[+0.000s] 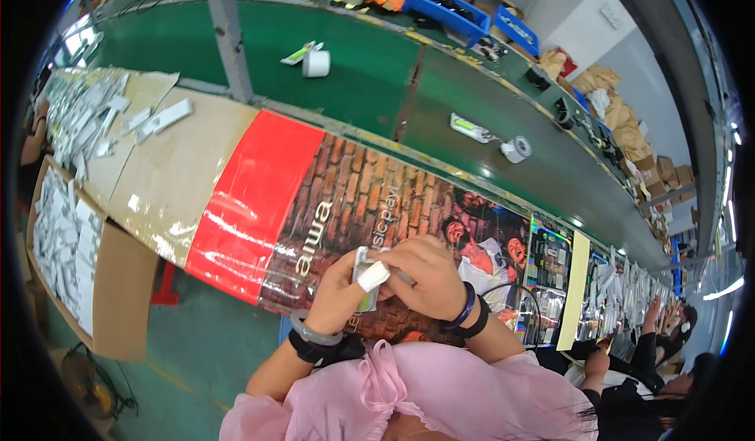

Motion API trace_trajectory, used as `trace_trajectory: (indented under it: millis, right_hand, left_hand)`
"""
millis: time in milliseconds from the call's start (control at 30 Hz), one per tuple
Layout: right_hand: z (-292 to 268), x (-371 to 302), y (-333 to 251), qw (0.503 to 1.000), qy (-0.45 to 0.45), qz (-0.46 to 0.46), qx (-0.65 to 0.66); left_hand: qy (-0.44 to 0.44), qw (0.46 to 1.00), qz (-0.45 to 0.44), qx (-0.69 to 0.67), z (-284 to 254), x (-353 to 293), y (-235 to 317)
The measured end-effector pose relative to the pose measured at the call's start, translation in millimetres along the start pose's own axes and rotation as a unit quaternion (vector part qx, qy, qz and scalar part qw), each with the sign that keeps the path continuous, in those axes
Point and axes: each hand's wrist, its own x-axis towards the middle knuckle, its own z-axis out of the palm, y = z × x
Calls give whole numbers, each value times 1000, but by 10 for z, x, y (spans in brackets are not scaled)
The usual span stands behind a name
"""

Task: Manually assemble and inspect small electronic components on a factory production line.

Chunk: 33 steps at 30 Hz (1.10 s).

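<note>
In front of my chest, both hands meet over the printed table cover (370, 174). My left hand (333, 293) is closed around a small white box-shaped piece (373, 277), its narrow end pointing up toward me. From the other side my right hand (429, 274) has its fingers bent and pinched against the same piece. Something pale and clear, perhaps wrapping, shows between the hands; the fingers hide most of it. Dark bands circle both wrists.
Beyond the table a green conveyor (354, 99) carries white cylindrical parts (316, 64) with green-and-white packets (469, 128). At left are a heap of white pieces (90, 111) and a filled cardboard box (126, 299). A grey post (228, 40) rises at the table's far edge. Co-workers sit at right.
</note>
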Motion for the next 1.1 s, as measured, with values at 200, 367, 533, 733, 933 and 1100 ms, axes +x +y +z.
trace_trajectory:
  millis: [200,367,533,733,933,1100]
  right_hand:
    - [-26,8,25,993,-72,55,74]
    - [-32,-22,10,990,-80,71,89]
    - [-17,16,115,992,-91,60,66]
    - [-178,599,562,986,-79,78,126]
    - [-115,1573,1753,913,-94,219,332]
    - [211,2194,2456,941,-47,245,229]
  left_hand:
    - [39,997,28,61,-80,18,-39]
    - [45,992,54,108,-73,45,-71]
    - [13,992,38,117,-65,122,-37]
    - [37,983,172,47,-164,287,-120]
    - [118,990,48,-63,-305,243,-73]
    - [108,992,34,-62,-314,287,-41]
